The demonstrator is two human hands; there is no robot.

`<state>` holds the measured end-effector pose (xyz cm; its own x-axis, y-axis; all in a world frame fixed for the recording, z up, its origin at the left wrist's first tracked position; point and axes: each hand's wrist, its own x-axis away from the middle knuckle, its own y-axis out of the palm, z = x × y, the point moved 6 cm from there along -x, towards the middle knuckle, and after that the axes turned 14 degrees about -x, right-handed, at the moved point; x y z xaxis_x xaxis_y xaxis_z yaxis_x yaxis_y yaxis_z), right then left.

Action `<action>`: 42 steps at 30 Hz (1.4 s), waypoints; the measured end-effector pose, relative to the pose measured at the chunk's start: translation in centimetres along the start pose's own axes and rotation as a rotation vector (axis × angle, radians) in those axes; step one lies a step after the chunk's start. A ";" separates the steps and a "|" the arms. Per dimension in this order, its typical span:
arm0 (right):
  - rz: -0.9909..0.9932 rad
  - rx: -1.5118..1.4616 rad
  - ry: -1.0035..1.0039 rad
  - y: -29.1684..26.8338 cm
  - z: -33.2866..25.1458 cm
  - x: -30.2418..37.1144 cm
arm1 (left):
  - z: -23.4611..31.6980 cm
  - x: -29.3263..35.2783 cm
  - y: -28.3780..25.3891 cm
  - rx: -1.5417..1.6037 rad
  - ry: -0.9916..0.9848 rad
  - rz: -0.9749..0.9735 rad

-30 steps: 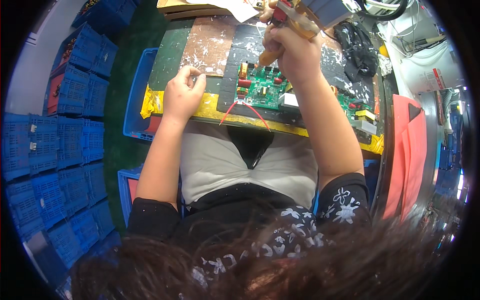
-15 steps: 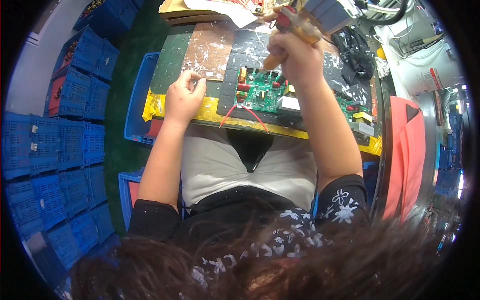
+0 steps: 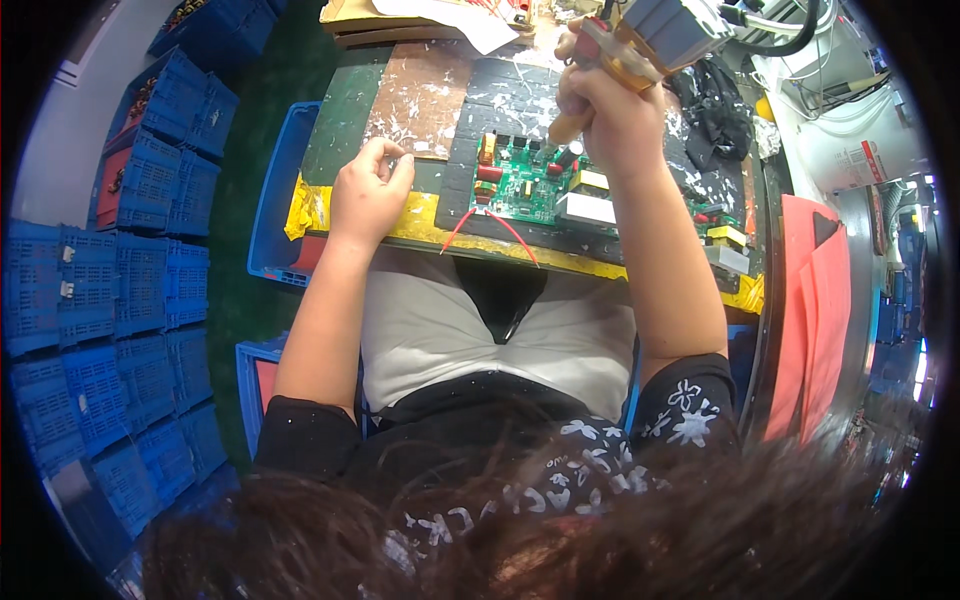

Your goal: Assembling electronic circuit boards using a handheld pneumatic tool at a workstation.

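Note:
My right hand (image 3: 622,115) is wrapped round a glue gun with an amber body (image 3: 632,68) and a red part on top. Its tan nozzle (image 3: 568,127) points down at the upper right of a green circuit board (image 3: 525,202). Orange, red, yellow and black components stand on that board, with a white block (image 3: 588,208) at its right. Two red wires (image 3: 512,228) hang from its near edge. My left hand (image 3: 372,192) rests at the near table edge, left of the board, its fingers loosely curled, thumb apart, nothing in them.
A second board (image 3: 728,236) lies right of my forearm. Black plastic (image 3: 708,115) and a grey box-shaped device (image 3: 675,32) stand beyond. White specks cover the worktable (image 3: 420,100); yellow tape edges it. A cardboard box (image 3: 375,30) is at the back; blue crates (image 3: 140,290) line the left.
My right hand has moved a little right with the glue gun, and its nozzle has shifted from the board's middle to its upper right. My left hand has hardly moved.

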<state>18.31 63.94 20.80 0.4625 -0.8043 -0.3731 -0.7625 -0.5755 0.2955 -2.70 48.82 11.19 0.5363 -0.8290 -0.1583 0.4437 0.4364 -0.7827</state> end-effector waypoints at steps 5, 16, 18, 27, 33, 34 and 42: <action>0.005 -0.134 -0.003 0.9 -0.4 0.2 | 0.0 0.1 -0.1 -0.004 0.007 0.009; 0.075 -0.490 0.030 0.4 2.6 -0.3 | 0.1 0.1 -0.1 0.020 0.004 0.009; -0.022 -0.520 -0.054 0.3 2.5 -0.9 | 0.3 0.1 -0.1 0.016 0.004 0.003; 0.042 -0.463 -0.041 0.7 2.2 0.0 | 0.1 0.1 -0.2 -0.002 0.000 -0.010; 0.002 -0.468 -0.038 0.8 2.0 -0.1 | 0.3 0.0 -0.1 -0.008 0.003 -0.012; 0.000 -0.471 -0.039 0.9 1.8 -0.2 | 0.3 0.0 -0.2 0.009 0.015 0.004; -0.045 -0.453 -0.021 1.6 1.3 1.5 | 0.2 0.2 0.0 -0.005 0.001 -0.011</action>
<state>17.24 62.04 19.59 0.4780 -0.7766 -0.4104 -0.4648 -0.6201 0.6320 -2.47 48.74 11.29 0.5305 -0.8341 -0.1509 0.4460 0.4261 -0.7871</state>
